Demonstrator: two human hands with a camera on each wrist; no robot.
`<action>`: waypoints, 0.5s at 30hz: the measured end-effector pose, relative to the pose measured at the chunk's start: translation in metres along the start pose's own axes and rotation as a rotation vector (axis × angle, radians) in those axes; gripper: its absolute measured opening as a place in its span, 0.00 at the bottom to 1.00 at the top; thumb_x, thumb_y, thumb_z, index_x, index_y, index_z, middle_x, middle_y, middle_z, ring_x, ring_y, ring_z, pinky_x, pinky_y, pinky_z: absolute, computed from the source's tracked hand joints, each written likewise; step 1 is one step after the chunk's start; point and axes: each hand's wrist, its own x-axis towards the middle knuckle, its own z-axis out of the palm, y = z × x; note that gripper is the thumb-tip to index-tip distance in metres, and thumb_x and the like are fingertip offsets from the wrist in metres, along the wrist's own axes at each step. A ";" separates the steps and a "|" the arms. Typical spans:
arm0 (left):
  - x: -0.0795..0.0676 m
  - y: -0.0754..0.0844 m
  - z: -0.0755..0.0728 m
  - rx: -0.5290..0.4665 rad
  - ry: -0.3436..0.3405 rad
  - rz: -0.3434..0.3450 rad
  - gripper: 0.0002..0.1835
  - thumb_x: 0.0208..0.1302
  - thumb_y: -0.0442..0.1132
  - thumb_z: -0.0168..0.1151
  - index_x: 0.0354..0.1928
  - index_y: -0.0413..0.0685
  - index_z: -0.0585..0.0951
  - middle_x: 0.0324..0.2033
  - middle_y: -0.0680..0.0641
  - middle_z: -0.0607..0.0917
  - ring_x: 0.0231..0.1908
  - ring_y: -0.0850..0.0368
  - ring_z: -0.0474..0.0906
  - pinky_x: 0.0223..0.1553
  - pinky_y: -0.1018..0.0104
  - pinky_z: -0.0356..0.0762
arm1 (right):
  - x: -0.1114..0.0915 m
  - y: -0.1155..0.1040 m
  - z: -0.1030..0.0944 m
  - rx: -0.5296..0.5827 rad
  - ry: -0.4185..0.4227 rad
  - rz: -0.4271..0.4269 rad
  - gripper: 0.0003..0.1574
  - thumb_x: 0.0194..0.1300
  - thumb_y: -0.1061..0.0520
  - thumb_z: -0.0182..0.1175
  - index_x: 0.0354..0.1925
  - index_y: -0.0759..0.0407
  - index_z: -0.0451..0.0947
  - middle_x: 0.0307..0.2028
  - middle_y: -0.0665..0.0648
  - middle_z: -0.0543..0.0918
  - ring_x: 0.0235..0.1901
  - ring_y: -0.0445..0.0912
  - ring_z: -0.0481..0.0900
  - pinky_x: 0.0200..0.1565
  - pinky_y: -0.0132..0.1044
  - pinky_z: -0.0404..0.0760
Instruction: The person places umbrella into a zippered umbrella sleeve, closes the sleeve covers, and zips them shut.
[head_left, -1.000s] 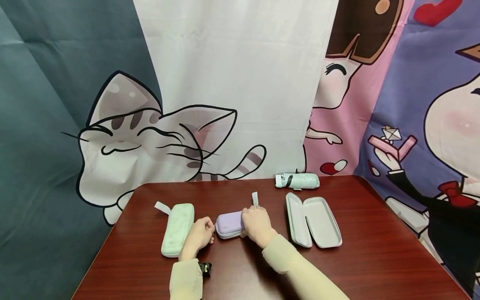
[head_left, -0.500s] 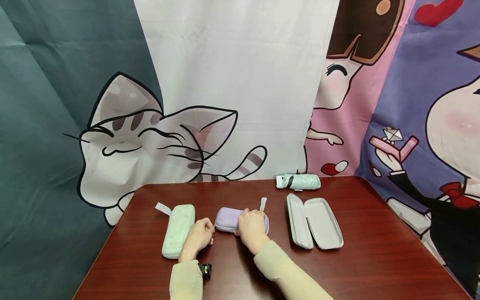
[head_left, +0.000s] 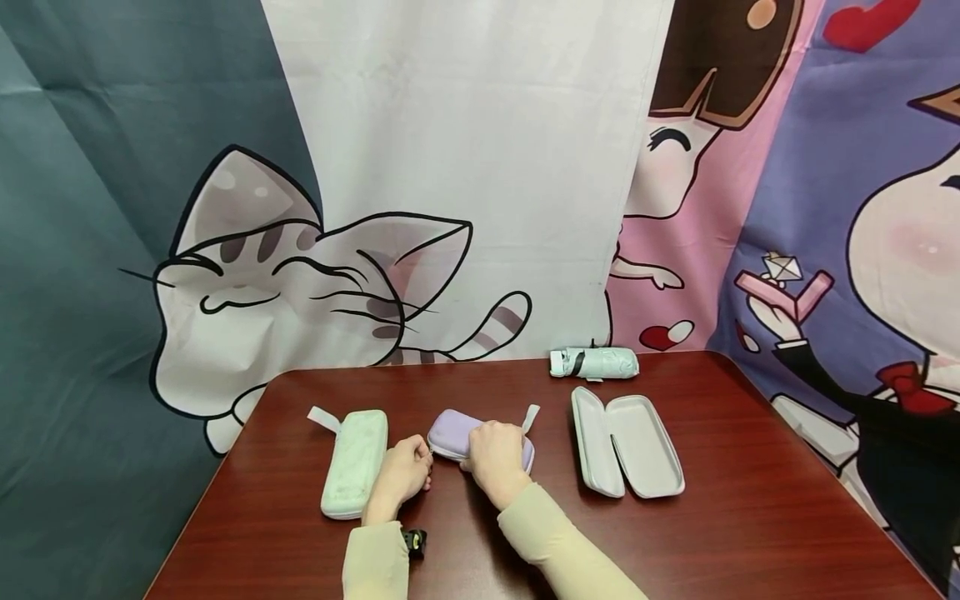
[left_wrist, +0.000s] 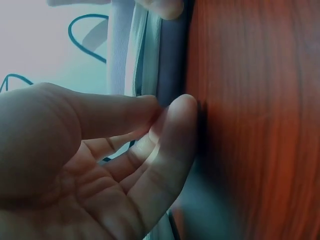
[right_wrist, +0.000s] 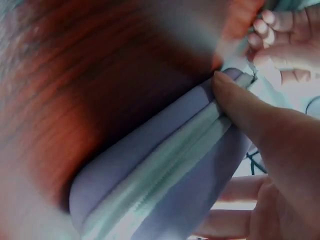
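Note:
A small lilac zip case [head_left: 452, 432] lies on the table with a pale strap [head_left: 531, 417] at its right end. My right hand [head_left: 495, 461] grips the case from above; in the right wrist view its thumb [right_wrist: 240, 102] presses near the pale zipper [right_wrist: 160, 177]. At the case's left end, my left hand [head_left: 405, 473] pinches the zipper pull [right_wrist: 254, 76] between thumb and curled forefinger. The pull is mostly hidden by those fingertips in the left wrist view. A light green zip case [head_left: 355, 462] lies closed just left of my left hand.
Right of the hands, a pale grey case [head_left: 645, 446] lies opened out on the table [head_left: 720, 542]. A folded mint umbrella [head_left: 603, 362] rests at the back edge, before a printed cloth backdrop [head_left: 480, 125].
My right hand has shifted left and slightly toward me, turning the lilac case so its right end swings nearer. My left hand stays almost in place at the zipper pull.

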 end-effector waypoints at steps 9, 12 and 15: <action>0.002 0.003 0.002 -0.009 0.003 -0.011 0.08 0.64 0.26 0.56 0.26 0.40 0.74 0.14 0.48 0.77 0.15 0.54 0.79 0.21 0.65 0.75 | -0.004 0.015 -0.001 0.188 -0.020 0.041 0.41 0.36 0.32 0.77 0.36 0.62 0.78 0.27 0.59 0.83 0.28 0.56 0.80 0.36 0.53 0.73; 0.002 0.003 0.002 -0.004 0.011 -0.008 0.08 0.64 0.26 0.56 0.26 0.40 0.74 0.13 0.49 0.77 0.15 0.54 0.78 0.20 0.65 0.75 | -0.006 0.020 -0.002 0.272 -0.047 0.043 0.37 0.37 0.36 0.78 0.36 0.61 0.78 0.26 0.60 0.82 0.32 0.56 0.77 0.35 0.53 0.70; 0.002 0.002 0.001 -0.020 0.017 -0.007 0.08 0.64 0.26 0.57 0.27 0.39 0.74 0.14 0.48 0.77 0.15 0.54 0.78 0.20 0.65 0.75 | -0.005 0.030 -0.002 0.379 -0.092 -0.004 0.35 0.38 0.40 0.78 0.37 0.60 0.79 0.29 0.60 0.81 0.36 0.57 0.74 0.40 0.55 0.69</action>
